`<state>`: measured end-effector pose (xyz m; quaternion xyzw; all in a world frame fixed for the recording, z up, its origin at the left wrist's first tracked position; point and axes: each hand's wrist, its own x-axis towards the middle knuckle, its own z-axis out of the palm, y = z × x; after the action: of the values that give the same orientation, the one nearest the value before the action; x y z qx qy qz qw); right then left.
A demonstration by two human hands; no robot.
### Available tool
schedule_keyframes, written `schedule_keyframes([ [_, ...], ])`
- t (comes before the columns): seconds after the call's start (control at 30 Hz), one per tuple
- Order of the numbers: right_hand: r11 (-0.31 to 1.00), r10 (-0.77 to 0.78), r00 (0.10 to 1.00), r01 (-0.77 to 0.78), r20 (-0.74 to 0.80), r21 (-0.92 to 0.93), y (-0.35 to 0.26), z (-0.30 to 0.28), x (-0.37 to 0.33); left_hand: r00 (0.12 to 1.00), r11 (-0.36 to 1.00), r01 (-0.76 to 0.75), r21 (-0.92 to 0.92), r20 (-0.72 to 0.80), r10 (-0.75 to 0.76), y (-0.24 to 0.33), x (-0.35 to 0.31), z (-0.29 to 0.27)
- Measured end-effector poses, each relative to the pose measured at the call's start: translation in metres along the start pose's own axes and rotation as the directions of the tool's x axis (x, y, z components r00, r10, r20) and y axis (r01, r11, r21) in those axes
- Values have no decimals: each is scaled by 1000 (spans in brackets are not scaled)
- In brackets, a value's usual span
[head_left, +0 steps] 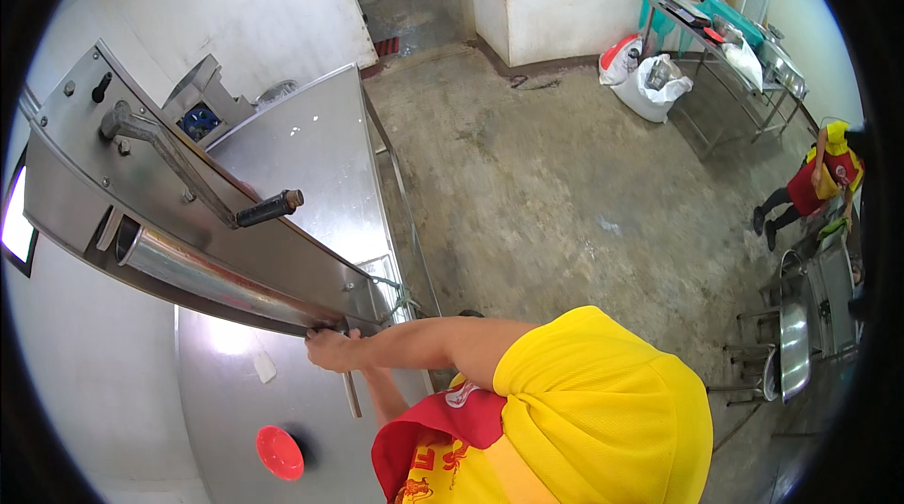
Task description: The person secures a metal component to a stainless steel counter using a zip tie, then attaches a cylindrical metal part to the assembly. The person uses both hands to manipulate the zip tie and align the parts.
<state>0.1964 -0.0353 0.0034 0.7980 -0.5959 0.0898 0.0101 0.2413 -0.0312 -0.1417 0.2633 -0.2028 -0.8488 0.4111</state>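
Observation:
A tall steel crank machine [235, 250] stands at the left, with a long metal cylinder [217, 268] along its front. Its crank [179, 160] ends in a black grip, and neither hand touches it. My right hand [331, 350] is closed at the cylinder's lower end; whatever lies within its fingers is hidden. Just beneath it comes my left forearm [384, 397], whose hand is mostly covered by the right one. A narrow bar [352, 395] sticks out below my hands. A red plastic bowl [281, 453] and a small white piece [265, 368] lie on the steel table [217, 410].
Behind the machine, another steel tabletop [330, 146] carries a metal unit [202, 108] with a blue part. Across the concrete floor [527, 203], white sacks [654, 89] stand by a loaded side table [716, 42]. Another person [824, 174] is at the far right near metal stools [767, 372].

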Motion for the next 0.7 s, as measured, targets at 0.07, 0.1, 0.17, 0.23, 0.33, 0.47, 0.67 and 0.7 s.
schedule_keyframes([
  [0.07, 999, -1, 999, 0, 47, 39, 3, -1, 4, 1000, 1000, 3, 9, 4, -3, -1, 4, 2],
  [0.1, 999, -16, 998, 13, 56, 41, 2, -4, 5, 1000, 1000, -1, 1, -1, 1, -1, 4, 2],
  [0.17, 998, -42, 996, 38, 75, 45, 3, -8, 4, 1000, 1000, -13, -8, -3, 13, -4, 8, 3],
  [0.23, 997, -45, 996, 40, 80, 63, 8, -9, 5, 1000, 1000, -17, -18, 1, 17, -8, 11, 9],
  [0.33, 995, -54, 996, 48, 67, 91, 6, -2, 5, 999, 999, -36, -38, -6, 36, -12, 12, 8],
  [0.47, 995, -67, 995, 61, 69, 81, 6, 0, 0, 998, 997, -52, -51, -26, 51, -22, 16, 5],
  [0.67, 975, -219, 974, 221, -51, 18, 23, -10, -14, 991, 993, -83, 86, -101, 92, -15, 8, 14],
  [0.7, 977, -210, 975, 212, -67, 35, 27, 0, -19, 988, 986, -78, 148, -119, 96, -14, 5, 20],
])
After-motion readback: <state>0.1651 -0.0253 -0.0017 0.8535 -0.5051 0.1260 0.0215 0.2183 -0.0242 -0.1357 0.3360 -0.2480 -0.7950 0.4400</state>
